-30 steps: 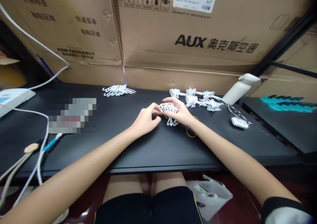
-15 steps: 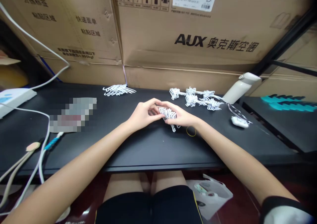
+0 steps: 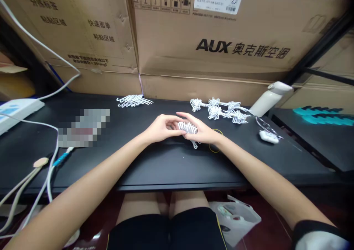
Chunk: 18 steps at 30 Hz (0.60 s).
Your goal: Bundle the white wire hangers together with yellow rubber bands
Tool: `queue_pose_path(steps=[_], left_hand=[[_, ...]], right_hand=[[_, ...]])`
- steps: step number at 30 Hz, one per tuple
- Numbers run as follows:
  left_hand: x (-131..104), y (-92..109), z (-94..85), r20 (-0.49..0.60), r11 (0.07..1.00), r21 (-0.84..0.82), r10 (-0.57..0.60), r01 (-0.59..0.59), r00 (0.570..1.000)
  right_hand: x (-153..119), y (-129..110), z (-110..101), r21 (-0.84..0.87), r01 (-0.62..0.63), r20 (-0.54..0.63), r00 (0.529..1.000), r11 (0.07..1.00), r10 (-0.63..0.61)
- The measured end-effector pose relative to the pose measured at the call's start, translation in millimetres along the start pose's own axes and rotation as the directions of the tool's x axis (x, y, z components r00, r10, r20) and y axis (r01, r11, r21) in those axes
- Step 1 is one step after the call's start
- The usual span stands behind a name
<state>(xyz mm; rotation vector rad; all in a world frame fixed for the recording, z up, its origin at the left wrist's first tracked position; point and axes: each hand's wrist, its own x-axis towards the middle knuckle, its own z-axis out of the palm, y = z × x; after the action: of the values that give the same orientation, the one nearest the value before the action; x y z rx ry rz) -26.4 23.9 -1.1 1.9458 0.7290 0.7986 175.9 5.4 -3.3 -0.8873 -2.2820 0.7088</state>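
Between my two hands, low over the black tabletop (image 3: 171,169), is a bundle of white wire hooks (image 3: 188,128). My left hand (image 3: 163,129) curls round its left side, thumb and fingertips against it. From the right, my right hand (image 3: 204,129) closes on the same bundle, with some hook ends sticking out below its fingers. Part of the bundle is hidden by the hands. A thin yellow rubber band (image 3: 211,149) lies by my right wrist. Farther back are a loose pile of white hooks (image 3: 134,100) and, on the right, several bundles of white hooks (image 3: 215,112).
Cardboard boxes (image 3: 171,63) stand along the back. A cream bottle (image 3: 268,100) leans at the right, near a small white case (image 3: 269,136). On the left lie a blurred-out flat object (image 3: 88,126), cables (image 3: 56,132) and a power strip (image 3: 24,110). A plastic bag (image 3: 240,216) is below the table edge.
The view has shifted slightly. My right fingers have lifted a little apart from the left fingertips, and more of the rubber band shows. Both hands keep the hook bundle.
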Motion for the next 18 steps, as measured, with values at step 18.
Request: queue_pose_path(steps=[18], left_hand=[[0.9, -4.1, -2.4, -0.130, 0.993, 0.119, 0.018, -0.003, 0.991]], right_hand=[[-9.5, -0.6, -13.8, -0.080, -0.162, -0.081, 0.984, 0.984, 0.156]])
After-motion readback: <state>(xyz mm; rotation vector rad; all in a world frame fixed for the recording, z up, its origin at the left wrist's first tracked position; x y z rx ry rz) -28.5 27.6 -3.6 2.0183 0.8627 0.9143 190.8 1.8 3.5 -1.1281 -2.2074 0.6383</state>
